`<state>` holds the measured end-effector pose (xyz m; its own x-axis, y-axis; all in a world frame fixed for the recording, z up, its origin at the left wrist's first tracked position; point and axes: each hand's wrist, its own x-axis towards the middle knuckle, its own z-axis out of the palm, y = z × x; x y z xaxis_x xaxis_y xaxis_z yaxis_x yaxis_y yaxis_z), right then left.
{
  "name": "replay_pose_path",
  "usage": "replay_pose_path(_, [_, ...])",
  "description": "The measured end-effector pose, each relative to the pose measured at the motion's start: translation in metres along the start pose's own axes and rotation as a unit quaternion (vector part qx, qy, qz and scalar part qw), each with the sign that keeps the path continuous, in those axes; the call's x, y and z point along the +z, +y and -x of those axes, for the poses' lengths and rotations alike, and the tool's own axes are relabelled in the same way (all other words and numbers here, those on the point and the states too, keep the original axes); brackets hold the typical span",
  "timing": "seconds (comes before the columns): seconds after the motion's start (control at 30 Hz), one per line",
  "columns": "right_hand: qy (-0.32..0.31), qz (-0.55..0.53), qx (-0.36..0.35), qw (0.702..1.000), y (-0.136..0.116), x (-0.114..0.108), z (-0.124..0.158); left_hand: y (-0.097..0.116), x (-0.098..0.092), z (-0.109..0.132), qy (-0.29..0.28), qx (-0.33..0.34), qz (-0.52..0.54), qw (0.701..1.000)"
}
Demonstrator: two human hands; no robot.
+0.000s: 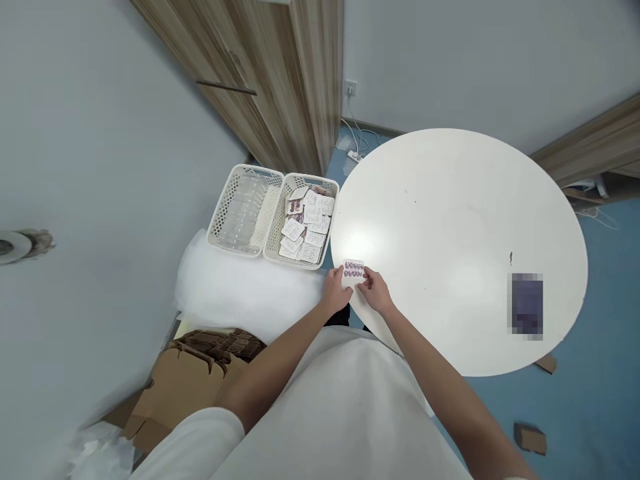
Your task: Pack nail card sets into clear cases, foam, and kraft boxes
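One camera, on the head, looks forward and steeply down over the shirt [340,407], well above the table [450,213].

Pretty bright overall, cool light, looks like it's from overhead. Glossy white desk [450,180] catching glare near left edge and lower middle. Shadows faint. Heavy wide-angle warp, wood-grain cabinet [285,73] leaning hard. Blister pack [353,269] detail kinda mushy. Dark purple item [527,303] pixelated.
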<state>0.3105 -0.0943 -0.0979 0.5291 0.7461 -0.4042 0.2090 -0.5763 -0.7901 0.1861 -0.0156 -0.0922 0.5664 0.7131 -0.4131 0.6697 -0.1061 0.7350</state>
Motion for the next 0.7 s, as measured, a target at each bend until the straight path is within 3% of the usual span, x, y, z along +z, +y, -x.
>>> replay_pose_path(0.13, [-0.002,0.091,-0.046,0.995,0.003,-0.002,0.017,-0.004,0.000,0.019,0.016,0.072,-0.115,0.991])
replay_pose_path(0.27, [-0.011,0.242,-0.128,0.962,0.001,-0.004,0.033,-0.005,-0.002,0.030,-0.011,0.139,-0.214,0.967])
replay_pose_path(0.43, [-0.042,0.324,-0.161,0.931,-0.008,0.000,0.023,-0.003,-0.007,0.017,-0.020,0.155,-0.274,0.949])
replay_pose_path(0.7, [-0.033,0.340,-0.157,0.927,-0.026,0.006,-0.012,0.005,-0.013,-0.013,0.000,0.138,-0.282,0.949])
